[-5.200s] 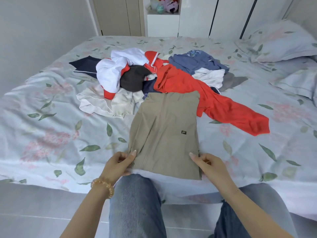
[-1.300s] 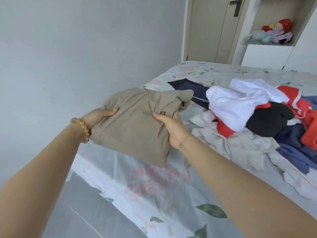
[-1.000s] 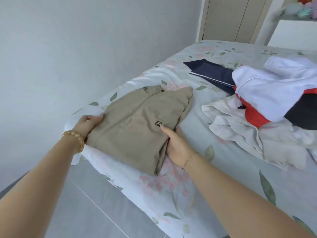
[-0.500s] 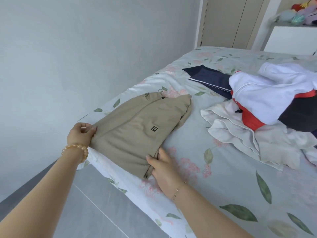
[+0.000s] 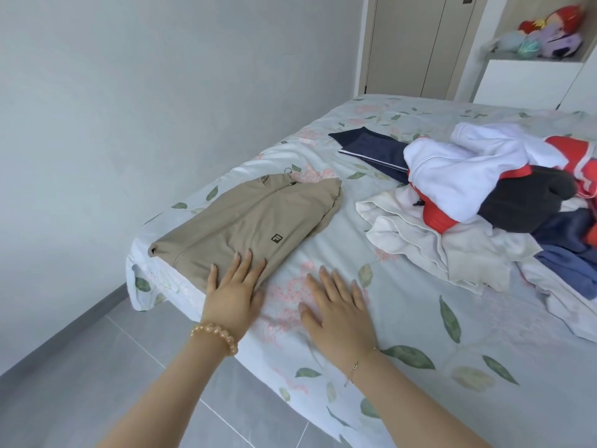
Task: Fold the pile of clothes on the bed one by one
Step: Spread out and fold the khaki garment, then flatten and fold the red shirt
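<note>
While the left hand [image 5: 233,294] lay flat-fingered on the folded tan jacket [image 5: 248,226], the right hand [image 5: 339,307] rested outspread on the bed [image 5: 420,318]; the unfolded pile [image 5: 484,202] lay far right.

Folded jacket [image 5: 252,224] left of pile [image 5: 491,202]

The folded jacket [image 5: 255,227] is plain khaki with a small dark square logo, and the bed sheet [image 5: 420,318] under it is pale grey-green printed with green leaves and pink blossoms. In the pile of clothes [image 5: 491,202], white lies over red, charcoal black, navy with a white stripe, cream and dusty blue. The left hand [image 5: 234,295] wears a bracelet [image 5: 215,337] of amber-peach beads, and the right hand [image 5: 339,305] a thin gold chain [image 5: 358,363].
</note>
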Motion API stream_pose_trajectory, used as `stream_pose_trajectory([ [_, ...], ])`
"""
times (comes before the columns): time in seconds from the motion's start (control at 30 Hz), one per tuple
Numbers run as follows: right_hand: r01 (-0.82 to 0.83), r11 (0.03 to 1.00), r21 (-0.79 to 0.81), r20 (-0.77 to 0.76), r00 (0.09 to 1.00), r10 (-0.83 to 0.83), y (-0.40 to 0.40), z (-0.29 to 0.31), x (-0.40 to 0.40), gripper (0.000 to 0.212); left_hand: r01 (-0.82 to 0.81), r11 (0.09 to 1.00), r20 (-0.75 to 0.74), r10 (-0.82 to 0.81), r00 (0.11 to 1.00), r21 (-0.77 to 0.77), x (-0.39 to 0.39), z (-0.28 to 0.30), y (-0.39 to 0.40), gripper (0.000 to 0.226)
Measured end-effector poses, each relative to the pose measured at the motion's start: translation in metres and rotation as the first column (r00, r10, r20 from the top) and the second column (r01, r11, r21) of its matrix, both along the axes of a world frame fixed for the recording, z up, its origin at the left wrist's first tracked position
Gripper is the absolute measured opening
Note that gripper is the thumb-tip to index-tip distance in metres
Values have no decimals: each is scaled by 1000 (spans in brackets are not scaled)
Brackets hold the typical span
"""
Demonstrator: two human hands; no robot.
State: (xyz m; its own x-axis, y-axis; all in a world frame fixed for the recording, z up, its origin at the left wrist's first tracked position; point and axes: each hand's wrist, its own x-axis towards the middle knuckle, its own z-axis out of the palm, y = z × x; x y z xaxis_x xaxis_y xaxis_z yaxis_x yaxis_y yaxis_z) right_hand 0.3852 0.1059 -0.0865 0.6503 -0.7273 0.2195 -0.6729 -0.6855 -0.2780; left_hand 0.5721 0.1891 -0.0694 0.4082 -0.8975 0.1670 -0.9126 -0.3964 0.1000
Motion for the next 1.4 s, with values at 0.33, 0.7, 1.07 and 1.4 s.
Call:
stream_pose_trajectory([
  [0.33,3,992,127,-169,985,19,14,16,-36,87,-24,980,-38,32,999,199,-24,28,-2,72],
  [0.7,64,982,179,-294,956,-9,26,61,-204,63,179,945,54,-200,978,274,-181,82,11,61],
  [1.07,340,940,-14,-312,892,-327,10,107,-427,62,516,850,-65,-512,857,105,-377,102,-51,63],
  [1.4,588,809,13,175,795,-581,-48,39,-537,55,555,818,-126,-541,831,151,-478,35,-116,63],
])
